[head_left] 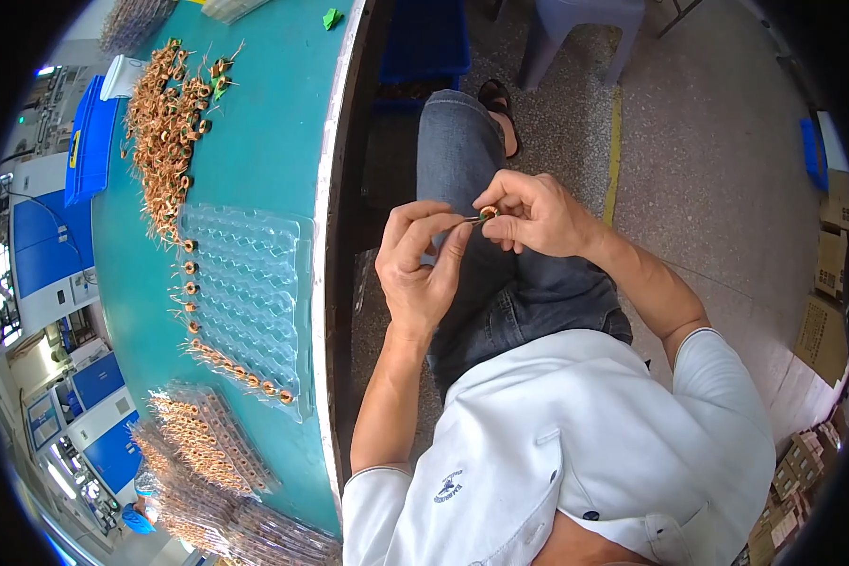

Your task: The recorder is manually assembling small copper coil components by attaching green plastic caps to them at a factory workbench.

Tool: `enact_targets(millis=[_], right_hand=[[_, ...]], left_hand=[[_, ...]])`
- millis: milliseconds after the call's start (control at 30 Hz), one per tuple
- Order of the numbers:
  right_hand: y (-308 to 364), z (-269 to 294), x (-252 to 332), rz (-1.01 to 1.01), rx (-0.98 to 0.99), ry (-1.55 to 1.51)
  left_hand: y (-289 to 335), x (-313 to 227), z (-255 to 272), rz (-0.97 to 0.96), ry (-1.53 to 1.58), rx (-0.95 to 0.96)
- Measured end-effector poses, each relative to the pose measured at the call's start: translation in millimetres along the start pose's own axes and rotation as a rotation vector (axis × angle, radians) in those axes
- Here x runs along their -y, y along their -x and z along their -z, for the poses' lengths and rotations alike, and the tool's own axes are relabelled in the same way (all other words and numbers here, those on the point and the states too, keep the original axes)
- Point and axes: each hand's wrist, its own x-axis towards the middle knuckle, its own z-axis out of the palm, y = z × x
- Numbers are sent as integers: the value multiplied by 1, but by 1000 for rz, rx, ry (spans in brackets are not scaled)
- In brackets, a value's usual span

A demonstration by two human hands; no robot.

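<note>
At centre, the right hand (538, 217) pinches a small copper-wound ring coil (490, 213); the left hand (417, 274), fingertips closed, grips its thin wire ends (473, 219). Left, a clear plastic pocketed tray (250, 283) lies on a green table (264, 113).

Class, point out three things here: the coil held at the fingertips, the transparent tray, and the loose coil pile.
Held coil (490, 212): head view, on its copper-coloured ring.
Transparent tray (250, 283): head view, on pockets near its middle.
Loose coil pile (167, 123): head view, mid-heap.

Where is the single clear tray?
In the head view, the tray lies left of centre on the green table, between the loose coils and stacked trays.
</note>
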Motion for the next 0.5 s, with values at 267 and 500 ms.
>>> enact_targets(millis=[267, 500], right_hand=[[3, -5, -1, 91, -13, 205], [9, -21, -6, 174, -291, 201]], left_hand=[[2, 8, -10, 347, 213, -58], [2, -7, -18, 587, 508, -101]])
